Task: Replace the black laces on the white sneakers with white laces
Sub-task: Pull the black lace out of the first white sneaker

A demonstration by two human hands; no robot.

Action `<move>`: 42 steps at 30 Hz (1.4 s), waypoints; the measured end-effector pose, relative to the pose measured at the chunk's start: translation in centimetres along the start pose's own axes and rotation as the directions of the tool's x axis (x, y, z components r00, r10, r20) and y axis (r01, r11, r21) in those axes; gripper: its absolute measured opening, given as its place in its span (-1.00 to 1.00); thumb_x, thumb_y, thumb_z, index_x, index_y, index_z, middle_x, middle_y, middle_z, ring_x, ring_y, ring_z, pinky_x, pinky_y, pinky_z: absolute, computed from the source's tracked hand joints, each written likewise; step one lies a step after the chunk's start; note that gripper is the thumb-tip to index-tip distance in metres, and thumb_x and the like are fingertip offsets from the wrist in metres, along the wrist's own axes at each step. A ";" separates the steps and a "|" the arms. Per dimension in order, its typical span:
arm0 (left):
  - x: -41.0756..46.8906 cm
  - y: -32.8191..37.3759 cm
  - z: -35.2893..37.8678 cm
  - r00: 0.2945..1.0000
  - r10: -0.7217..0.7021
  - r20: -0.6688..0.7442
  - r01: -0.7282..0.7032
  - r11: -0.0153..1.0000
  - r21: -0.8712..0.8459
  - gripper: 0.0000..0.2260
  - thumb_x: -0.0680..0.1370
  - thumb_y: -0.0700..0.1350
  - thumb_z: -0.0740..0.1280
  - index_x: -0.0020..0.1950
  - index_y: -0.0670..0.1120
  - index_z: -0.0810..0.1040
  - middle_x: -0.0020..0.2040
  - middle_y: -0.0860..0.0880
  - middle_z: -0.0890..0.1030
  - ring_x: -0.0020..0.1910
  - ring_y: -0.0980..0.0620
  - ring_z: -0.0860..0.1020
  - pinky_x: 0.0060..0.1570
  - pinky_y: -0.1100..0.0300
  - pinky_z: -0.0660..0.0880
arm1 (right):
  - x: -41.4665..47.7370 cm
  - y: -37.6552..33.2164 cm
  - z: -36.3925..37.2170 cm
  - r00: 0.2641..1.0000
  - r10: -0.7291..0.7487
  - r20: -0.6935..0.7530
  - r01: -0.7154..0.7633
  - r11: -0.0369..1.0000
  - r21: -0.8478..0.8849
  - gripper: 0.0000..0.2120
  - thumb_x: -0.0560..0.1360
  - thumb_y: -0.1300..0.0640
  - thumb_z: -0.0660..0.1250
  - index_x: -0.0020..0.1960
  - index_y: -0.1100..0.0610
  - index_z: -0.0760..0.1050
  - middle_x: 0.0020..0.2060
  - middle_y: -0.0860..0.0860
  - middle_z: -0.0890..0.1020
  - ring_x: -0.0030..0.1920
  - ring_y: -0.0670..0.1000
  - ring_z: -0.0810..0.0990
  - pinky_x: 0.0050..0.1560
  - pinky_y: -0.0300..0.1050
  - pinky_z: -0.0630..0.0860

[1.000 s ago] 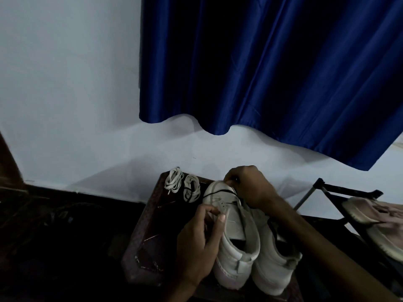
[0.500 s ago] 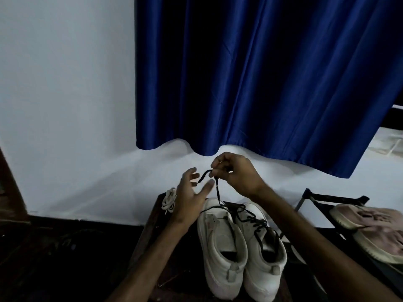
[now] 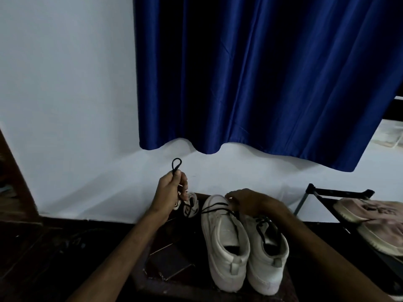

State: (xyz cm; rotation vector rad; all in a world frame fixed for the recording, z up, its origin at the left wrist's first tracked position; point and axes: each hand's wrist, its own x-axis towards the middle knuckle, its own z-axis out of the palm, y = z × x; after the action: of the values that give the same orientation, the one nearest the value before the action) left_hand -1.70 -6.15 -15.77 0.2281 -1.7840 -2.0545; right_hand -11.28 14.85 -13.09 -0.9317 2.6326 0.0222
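We find the left hand (image 3: pixel 172 186) pinching a raised loop of black lace (image 3: pixel 176 165). The right hand (image 3: pixel 246 202) curls over that lace at 1 toe of the 2 white sneakers (image 3: pixel 224 240) on the worktop (image 3: pixel 165 240), its grip hidden. The white laces (image 3: pixel 192 207) lie coiled beyond. Risk, in our judgement: a hard pull on a caught lace drags that sneaker off.

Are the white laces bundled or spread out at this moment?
Bundled: the white laces lie in small coils beside the toe of a white sneaker, partly hidden behind the left hand.
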 end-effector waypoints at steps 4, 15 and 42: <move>-0.7 -2.3 -2.5 0.993 0.118 0.020 -0.115 0.887 0.446 -0.69 0.67 -0.06 0.16 -0.18 -0.17 0.50 -0.24 -0.08 0.55 -0.26 -0.03 0.52 -0.18 0.05 0.43 | 0.3 -0.8 -1.0 0.998 0.056 0.017 -0.055 0.997 -0.052 -0.65 0.60 0.08 0.22 0.29 0.25 0.50 0.27 0.17 0.54 0.27 0.15 0.50 0.24 -0.07 0.39; -8.0 -8.0 -5.0 0.950 0.191 0.246 -0.298 0.333 0.895 -0.74 0.45 -0.07 0.48 -0.04 -0.06 0.41 -0.05 0.00 0.53 -0.01 0.00 0.55 -0.04 0.21 0.49 | 0.0 -3.7 -1.8 0.988 0.148 -0.043 -0.147 0.989 0.036 -0.84 0.40 0.28 0.37 -0.05 0.27 0.65 -0.18 0.16 0.71 -0.19 0.08 0.71 -0.15 -0.13 0.65; -9.8 -7.9 -7.1 0.965 0.218 0.148 -0.262 0.725 0.637 -0.51 0.56 -0.21 0.19 0.50 -0.10 0.28 0.46 0.06 0.24 0.47 0.17 0.18 0.43 0.44 0.02 | 0.3 -16.2 15.3 0.851 0.199 -0.485 0.131 0.815 0.565 -0.25 0.51 -0.23 -0.12 0.54 0.22 0.12 0.52 0.10 0.21 0.52 0.06 0.14 0.52 -0.06 0.05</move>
State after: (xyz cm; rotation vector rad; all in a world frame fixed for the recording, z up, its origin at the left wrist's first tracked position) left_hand 8.31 -7.90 -26.04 0.1126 -2.3767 -1.2002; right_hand 3.26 3.97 -25.97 -0.7262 2.8275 -1.1294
